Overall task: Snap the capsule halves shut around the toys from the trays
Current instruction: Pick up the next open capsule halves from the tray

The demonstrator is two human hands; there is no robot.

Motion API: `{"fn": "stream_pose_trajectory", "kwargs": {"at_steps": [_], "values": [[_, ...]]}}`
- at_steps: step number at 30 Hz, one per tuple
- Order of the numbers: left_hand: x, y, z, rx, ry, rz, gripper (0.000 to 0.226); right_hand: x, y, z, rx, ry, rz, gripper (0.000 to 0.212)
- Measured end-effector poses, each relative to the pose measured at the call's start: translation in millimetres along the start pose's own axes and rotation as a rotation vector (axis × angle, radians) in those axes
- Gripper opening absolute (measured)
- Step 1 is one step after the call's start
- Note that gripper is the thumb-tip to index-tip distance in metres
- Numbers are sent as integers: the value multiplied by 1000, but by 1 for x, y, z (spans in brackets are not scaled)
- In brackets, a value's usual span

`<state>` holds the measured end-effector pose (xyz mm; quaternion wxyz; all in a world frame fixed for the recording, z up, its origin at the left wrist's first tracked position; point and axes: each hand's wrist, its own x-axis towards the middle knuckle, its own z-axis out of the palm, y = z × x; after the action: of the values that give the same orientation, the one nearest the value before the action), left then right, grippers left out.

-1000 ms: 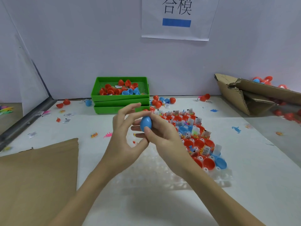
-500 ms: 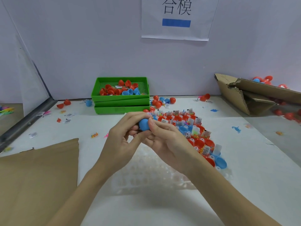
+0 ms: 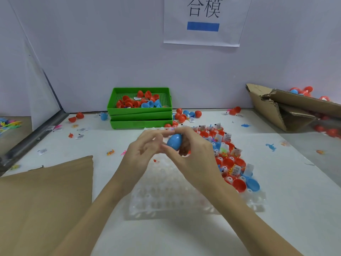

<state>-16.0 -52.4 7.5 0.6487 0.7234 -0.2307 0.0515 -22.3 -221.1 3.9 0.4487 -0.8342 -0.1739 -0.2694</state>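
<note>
The blue capsule [image 3: 175,141] is tilting between both hands' fingertips, showing more of itself as the left hand [image 3: 142,150] is loosening.

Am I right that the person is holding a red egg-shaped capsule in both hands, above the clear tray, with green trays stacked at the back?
Not quite: the capsule is blue, not red, as the head view shows. The rest holds: the left hand and the right hand both hold it above the clear tray, and the green trays are stacked at the back.

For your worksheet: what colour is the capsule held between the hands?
Blue; the capsule shows clearly in the head view.
</note>
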Motion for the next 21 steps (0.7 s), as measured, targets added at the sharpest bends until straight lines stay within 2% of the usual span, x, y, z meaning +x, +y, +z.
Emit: {"fn": "stream_pose_trajectory", "kwargs": {"at_steps": [3, 7, 10, 17, 21], "values": [[0, -3, 5, -69, 79, -56, 19, 0, 3, -1, -130, -22, -86, 40], [2, -5, 4, -255, 83, -180, 23, 0, 0, -2, -209, -65, -113, 47], [3, -3, 0, -406, 45, -241, 26, 0, -3, -1, -214, -73, -121, 40], [4, -5, 0, -388, 60, -255, 24, 2, 1, -7, -103, -150, -87, 30], [3, -9, 2, -215, 101, -203, 23, 5, 2, -7, -74, -260, 47, 50]]}}
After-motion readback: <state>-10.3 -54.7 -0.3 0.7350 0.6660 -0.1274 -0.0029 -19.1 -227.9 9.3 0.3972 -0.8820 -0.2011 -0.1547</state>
